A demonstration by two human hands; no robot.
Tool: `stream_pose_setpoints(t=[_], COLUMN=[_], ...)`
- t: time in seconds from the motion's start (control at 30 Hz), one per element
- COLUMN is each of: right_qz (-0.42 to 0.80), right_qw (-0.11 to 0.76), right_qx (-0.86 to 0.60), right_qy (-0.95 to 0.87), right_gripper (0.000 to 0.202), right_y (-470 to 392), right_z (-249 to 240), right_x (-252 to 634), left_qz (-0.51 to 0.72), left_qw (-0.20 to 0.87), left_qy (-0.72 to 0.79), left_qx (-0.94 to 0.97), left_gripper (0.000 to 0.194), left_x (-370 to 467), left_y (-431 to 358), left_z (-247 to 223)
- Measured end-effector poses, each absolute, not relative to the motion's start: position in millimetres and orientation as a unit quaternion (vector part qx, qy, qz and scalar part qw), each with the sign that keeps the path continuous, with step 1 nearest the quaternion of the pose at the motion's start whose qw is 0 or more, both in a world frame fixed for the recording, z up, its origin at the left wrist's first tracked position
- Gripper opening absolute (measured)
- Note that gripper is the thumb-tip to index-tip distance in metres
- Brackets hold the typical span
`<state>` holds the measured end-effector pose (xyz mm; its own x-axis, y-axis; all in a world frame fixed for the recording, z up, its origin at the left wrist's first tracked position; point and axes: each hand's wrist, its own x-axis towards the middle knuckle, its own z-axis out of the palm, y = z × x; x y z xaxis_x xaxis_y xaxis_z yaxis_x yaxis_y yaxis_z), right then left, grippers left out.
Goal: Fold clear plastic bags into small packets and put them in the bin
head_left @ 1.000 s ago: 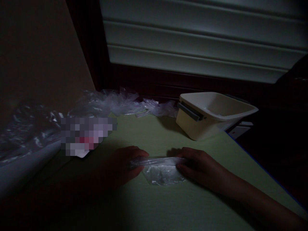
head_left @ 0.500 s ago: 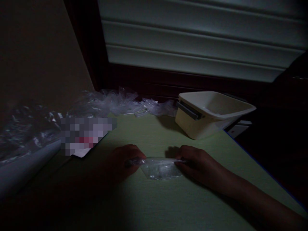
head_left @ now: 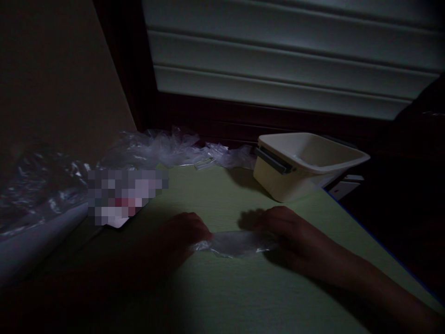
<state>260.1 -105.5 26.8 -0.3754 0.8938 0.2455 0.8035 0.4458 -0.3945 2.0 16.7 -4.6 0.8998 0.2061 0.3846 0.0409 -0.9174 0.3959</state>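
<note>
A clear plastic bag (head_left: 236, 243) stretches between both hands, low over the green tabletop (head_left: 222, 292). At its left end, my left hand (head_left: 187, 232) is closed on the plastic, largely in shadow. My right hand (head_left: 283, 229) grips the other end, fingers curled and partly hidden behind the knuckles. The bag looks flattened and creased, with nothing visible inside it. Dim light hides the exact placing of the fingertips.
A cream plastic bin (head_left: 285, 181) with dark handles stands at the table's back right edge. Crumpled clear plastic bags (head_left: 170, 146) pile along the back and left. A white item with a blurred-out surface (head_left: 120, 220) lies on the left. Slatted shutters (head_left: 278, 60) rise behind.
The bag has turned between my hands and now looks narrower and more folded. My right hand has shifted slightly right and rolled over; the left has moved only a little.
</note>
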Motion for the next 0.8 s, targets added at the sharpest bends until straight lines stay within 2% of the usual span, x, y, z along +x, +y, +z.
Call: stream_pose_setpoints(t=[0.17, 0.4, 0.5, 0.63, 0.8], right_qz=[0.022, -0.041, 0.004, 0.129, 0.191], right_qw=[0.275, 0.247, 0.203, 0.109, 0.099], right_qx=[-0.508, -0.467, -0.465, -0.467, -0.467], right_qy=[-0.816, -0.848, -0.862, -0.868, -0.858], right_gripper=[0.051, 0.068, 0.065, 0.077, 0.077], right_y=[-115, -134, -134, -126, -120], right_z=[31, 29, 26, 23, 24], right_x=[246, 227, 222, 216, 215], left_qz=[0.231, 0.2, 0.19, 0.2, 0.161], left_qw=[0.118, 0.096, 0.082, 0.057, 0.057], left_qy=[0.003, 0.027, 0.046, 0.014, -0.022], left_qx=[0.966, 0.975, 0.977, 0.978, 0.985], left_gripper=[0.029, 0.029, 0.032, 0.026, 0.031], left_x=[2, 2, 3, 4, 0], left_y=[12, 6, 4, 6, 13], left_z=[-1, 4, 5, 6, 13])
